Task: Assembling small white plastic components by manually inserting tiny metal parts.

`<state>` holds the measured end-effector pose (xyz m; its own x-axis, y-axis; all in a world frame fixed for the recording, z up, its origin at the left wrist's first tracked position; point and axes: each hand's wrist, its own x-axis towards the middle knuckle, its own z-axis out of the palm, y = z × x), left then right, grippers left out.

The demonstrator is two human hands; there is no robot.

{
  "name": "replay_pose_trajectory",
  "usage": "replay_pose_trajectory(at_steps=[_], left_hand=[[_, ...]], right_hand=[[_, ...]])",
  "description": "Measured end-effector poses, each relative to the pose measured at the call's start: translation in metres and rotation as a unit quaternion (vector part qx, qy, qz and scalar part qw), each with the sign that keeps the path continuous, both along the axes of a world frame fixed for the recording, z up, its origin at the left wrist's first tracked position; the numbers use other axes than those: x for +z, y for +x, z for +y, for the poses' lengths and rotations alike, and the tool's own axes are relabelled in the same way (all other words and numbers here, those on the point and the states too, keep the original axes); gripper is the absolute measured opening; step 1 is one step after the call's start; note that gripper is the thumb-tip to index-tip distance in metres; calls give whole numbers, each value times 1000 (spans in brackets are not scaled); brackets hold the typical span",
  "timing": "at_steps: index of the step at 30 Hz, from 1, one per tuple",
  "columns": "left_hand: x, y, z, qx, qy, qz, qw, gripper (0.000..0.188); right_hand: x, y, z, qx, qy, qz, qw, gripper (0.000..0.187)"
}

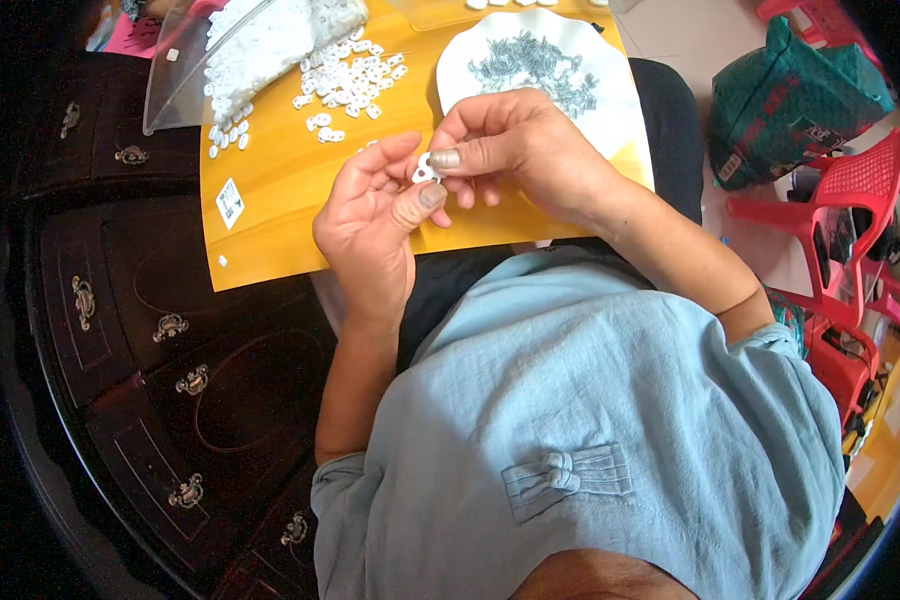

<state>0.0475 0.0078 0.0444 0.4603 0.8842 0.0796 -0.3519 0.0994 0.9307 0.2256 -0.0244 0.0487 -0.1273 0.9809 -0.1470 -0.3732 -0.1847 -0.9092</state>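
Observation:
My left hand (375,205) pinches a small white plastic piece (425,172) with holes in it between thumb and fingers. From the other side, the thumb and fingers of my right hand (520,145) close on the same piece. Any smaller part between the right fingertips is hidden. Just beyond my hands, a loose heap of similar white pieces (345,85) lies on the yellow board (300,200). A white wavy-edged plate (460,60) beyond my right hand carries many small dark grey pins (535,65).
A clear plastic bag (175,85) spills white pieces at the board's far left. Dark wooden drawers (170,270) with metal handles stand on the left. To the right are a green bag (780,110) and a red plastic chair (840,215).

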Motion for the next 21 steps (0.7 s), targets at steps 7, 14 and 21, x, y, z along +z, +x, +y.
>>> replay_pose_trajectory(at_steps=[7, 14, 21], left_hand=[[-8, -7, 0, -39, 69, 38, 996, 33], [-5, -5, -8, -27, 76, 55, 995, 31], [-7, 3, -19, -1, 128, 29, 991, 25]], right_hand=[[-6, 6, -1, 63, -33, 31, 997, 16], [-4, 8, -7, 73, -39, 32, 996, 18], [-7, 6, -11, 87, -30, 95, 991, 17]])
